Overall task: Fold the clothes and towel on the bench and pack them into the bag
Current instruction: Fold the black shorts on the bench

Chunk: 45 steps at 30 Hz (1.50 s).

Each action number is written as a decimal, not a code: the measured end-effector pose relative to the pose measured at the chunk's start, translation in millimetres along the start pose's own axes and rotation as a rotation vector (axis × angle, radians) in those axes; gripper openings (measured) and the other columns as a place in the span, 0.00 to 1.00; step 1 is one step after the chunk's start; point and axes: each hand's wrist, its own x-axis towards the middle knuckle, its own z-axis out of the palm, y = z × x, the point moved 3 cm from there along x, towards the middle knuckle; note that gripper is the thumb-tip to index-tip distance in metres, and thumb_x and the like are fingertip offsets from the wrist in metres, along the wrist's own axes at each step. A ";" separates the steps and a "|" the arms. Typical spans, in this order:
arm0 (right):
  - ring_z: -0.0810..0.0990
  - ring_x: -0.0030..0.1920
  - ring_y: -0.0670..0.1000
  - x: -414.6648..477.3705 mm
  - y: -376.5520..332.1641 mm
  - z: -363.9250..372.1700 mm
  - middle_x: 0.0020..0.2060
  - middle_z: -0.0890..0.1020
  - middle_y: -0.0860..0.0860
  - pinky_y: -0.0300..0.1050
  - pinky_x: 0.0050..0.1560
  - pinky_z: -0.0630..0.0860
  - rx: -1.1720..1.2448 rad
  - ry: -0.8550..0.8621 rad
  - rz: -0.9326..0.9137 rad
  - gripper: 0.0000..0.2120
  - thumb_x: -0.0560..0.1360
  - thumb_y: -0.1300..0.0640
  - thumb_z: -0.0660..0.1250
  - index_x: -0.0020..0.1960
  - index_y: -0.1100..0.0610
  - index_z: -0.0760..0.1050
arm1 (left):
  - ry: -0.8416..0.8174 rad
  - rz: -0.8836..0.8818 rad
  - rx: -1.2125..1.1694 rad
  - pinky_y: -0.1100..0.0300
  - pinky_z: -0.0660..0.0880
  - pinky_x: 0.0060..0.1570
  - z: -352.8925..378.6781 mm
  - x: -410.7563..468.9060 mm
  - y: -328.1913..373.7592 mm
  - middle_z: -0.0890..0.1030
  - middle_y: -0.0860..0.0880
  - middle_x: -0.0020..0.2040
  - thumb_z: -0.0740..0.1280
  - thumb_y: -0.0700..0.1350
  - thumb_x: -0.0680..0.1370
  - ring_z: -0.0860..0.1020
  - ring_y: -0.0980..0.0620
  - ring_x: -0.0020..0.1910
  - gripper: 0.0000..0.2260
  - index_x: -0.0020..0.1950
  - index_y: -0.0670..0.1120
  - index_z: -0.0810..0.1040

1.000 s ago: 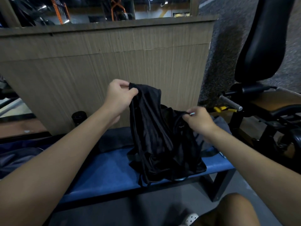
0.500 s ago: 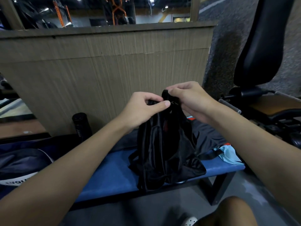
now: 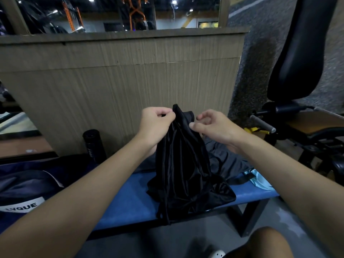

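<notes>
A black garment [image 3: 184,168] hangs bunched above the blue bench [image 3: 121,202], its lower part pooled on the seat. My left hand [image 3: 158,121] grips the garment's top edge. My right hand [image 3: 212,127] is just to the right of it, thumb and forefinger tips pinching the cloth's upper right edge. Behind the garment a dark grey piece of clothing [image 3: 225,161] lies on the bench. A light blue towel [image 3: 257,180] lies at the bench's right end. The navy bag [image 3: 28,185] with a white label sits on the left end.
A black bottle [image 3: 93,142] stands behind the bench against the wood panel wall [image 3: 121,86]. A gym machine [image 3: 305,127] with a black padded back stands to the right. My knee [image 3: 268,243] and a white shoe [image 3: 216,255] are at the bottom.
Half a second ago both hands met on the garment's top. They have since parted, and my right hand has shifted to the cloth's right edge. The garment hangs a little lower.
</notes>
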 end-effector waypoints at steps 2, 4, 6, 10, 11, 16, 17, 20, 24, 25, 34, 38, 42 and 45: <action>0.78 0.41 0.47 -5.4 11.0 1.7 0.42 0.79 0.51 0.35 0.36 0.73 -0.132 -0.070 0.069 0.16 0.73 0.49 0.73 0.53 0.57 0.74 | -0.002 -0.030 -0.076 0.47 0.81 0.49 -2.2 2.4 0.0 0.84 0.36 0.43 0.66 0.35 0.78 0.81 0.46 0.41 0.08 0.43 0.35 0.83; 0.73 0.36 0.46 -9.2 16.9 1.8 0.35 0.74 0.51 0.37 0.34 0.67 -0.199 -0.066 0.045 0.11 0.76 0.52 0.71 0.44 0.59 0.74 | -0.012 -0.066 -0.127 0.44 0.80 0.51 -5.4 5.1 -2.3 0.82 0.36 0.45 0.65 0.35 0.79 0.80 0.44 0.43 0.08 0.43 0.36 0.83; 0.68 0.31 0.45 -8.2 18.0 -1.5 0.31 0.70 0.52 0.37 0.32 0.63 -0.161 0.020 -0.022 0.12 0.79 0.57 0.66 0.39 0.59 0.71 | -0.018 -0.093 -0.168 0.48 0.78 0.49 -8.3 6.8 -4.7 0.79 0.40 0.43 0.65 0.36 0.78 0.77 0.45 0.43 0.06 0.44 0.40 0.81; 0.74 0.32 0.47 -5.8 12.5 -8.0 0.36 0.76 0.54 0.42 0.37 0.71 0.195 0.046 -0.001 0.11 0.80 0.64 0.61 0.40 0.56 0.71 | -0.010 -0.172 -0.256 0.58 0.82 0.46 -12.4 4.8 -6.9 0.84 0.41 0.43 0.63 0.33 0.80 0.83 0.48 0.43 0.13 0.39 0.39 0.82; 0.75 0.32 0.47 -6.2 10.7 -8.7 0.37 0.77 0.54 0.43 0.36 0.72 0.248 0.037 0.010 0.09 0.80 0.66 0.61 0.43 0.56 0.72 | -0.031 -0.177 -0.260 0.58 0.82 0.46 -11.7 3.3 -7.0 0.84 0.40 0.45 0.62 0.33 0.81 0.84 0.47 0.44 0.13 0.40 0.40 0.82; 0.83 0.43 0.53 -11.4 6.5 1.3 0.46 0.82 0.59 0.48 0.42 0.80 0.430 -0.174 0.020 0.18 0.77 0.64 0.68 0.64 0.51 0.71 | -0.220 -0.160 -0.216 0.59 0.82 0.45 -1.1 -2.5 -7.6 0.85 0.39 0.47 0.61 0.34 0.82 0.85 0.46 0.48 0.12 0.47 0.39 0.83; 0.83 0.46 0.56 -11.7 6.2 2.8 0.48 0.82 0.62 0.51 0.47 0.81 0.429 -0.184 0.001 0.19 0.77 0.65 0.67 0.65 0.52 0.71 | -0.243 -0.154 -0.204 0.57 0.82 0.47 0.7 -3.2 -7.7 0.85 0.39 0.47 0.61 0.34 0.82 0.85 0.45 0.48 0.11 0.48 0.38 0.83; 0.80 0.46 0.58 -10.8 3.3 0.2 0.48 0.81 0.66 0.57 0.54 0.78 0.433 -0.104 -0.093 0.12 0.79 0.68 0.63 0.59 0.57 0.77 | -0.211 -0.155 -0.182 0.56 0.83 0.47 -3.6 -1.9 -9.2 0.85 0.38 0.48 0.62 0.35 0.82 0.85 0.46 0.48 0.10 0.48 0.39 0.83; 0.82 0.37 0.48 -1.9 4.4 -20.0 0.37 0.84 0.52 0.42 0.41 0.80 0.456 0.136 -0.121 0.13 0.80 0.69 0.59 0.48 0.58 0.80 | -0.126 -0.160 -0.107 0.55 0.81 0.53 -25.6 10.1 -16.7 0.85 0.42 0.51 0.66 0.35 0.80 0.84 0.47 0.54 0.08 0.53 0.43 0.84; 0.82 0.36 0.47 0.5 4.9 -25.9 0.36 0.84 0.52 0.41 0.38 0.79 0.437 0.187 -0.114 0.14 0.80 0.69 0.58 0.47 0.58 0.80 | -0.115 -0.146 -0.080 0.54 0.81 0.55 -32.2 13.9 -18.0 0.84 0.42 0.55 0.67 0.35 0.79 0.83 0.48 0.55 0.09 0.54 0.45 0.84; 0.83 0.46 0.51 9.4 21.1 -61.1 0.50 0.83 0.58 0.44 0.48 0.81 -0.023 0.261 -0.066 0.21 0.76 0.74 0.58 0.66 0.63 0.74 | -0.072 0.101 0.439 0.66 0.76 0.48 -71.8 33.0 -17.4 0.85 0.44 0.49 0.62 0.38 0.82 0.82 0.52 0.49 0.11 0.60 0.44 0.81; 0.77 0.65 0.58 7.0 27.7 -63.0 0.59 0.80 0.59 0.58 0.66 0.74 -0.136 0.271 -0.049 0.23 0.75 0.71 0.59 0.66 0.58 0.75 | -0.157 0.057 0.506 0.53 0.79 0.54 -81.7 36.4 -21.9 0.84 0.46 0.49 0.57 0.38 0.83 0.82 0.49 0.48 0.13 0.59 0.48 0.80; 0.81 0.57 0.59 1.7 22.4 -56.4 0.55 0.81 0.61 0.58 0.64 0.75 -0.082 0.273 -0.045 0.19 0.77 0.70 0.56 0.60 0.56 0.77 | -0.155 0.012 0.400 0.57 0.80 0.47 -82.7 30.4 -20.7 0.84 0.47 0.46 0.56 0.36 0.82 0.82 0.49 0.44 0.15 0.52 0.49 0.82; 0.81 0.50 0.61 -1.2 17.8 -48.5 0.53 0.81 0.67 0.61 0.59 0.76 0.033 0.227 -0.048 0.17 0.77 0.72 0.55 0.57 0.58 0.76 | -0.133 -0.038 0.205 0.63 0.77 0.41 -77.7 25.4 -19.6 0.85 0.48 0.43 0.64 0.37 0.79 0.82 0.53 0.43 0.10 0.47 0.47 0.84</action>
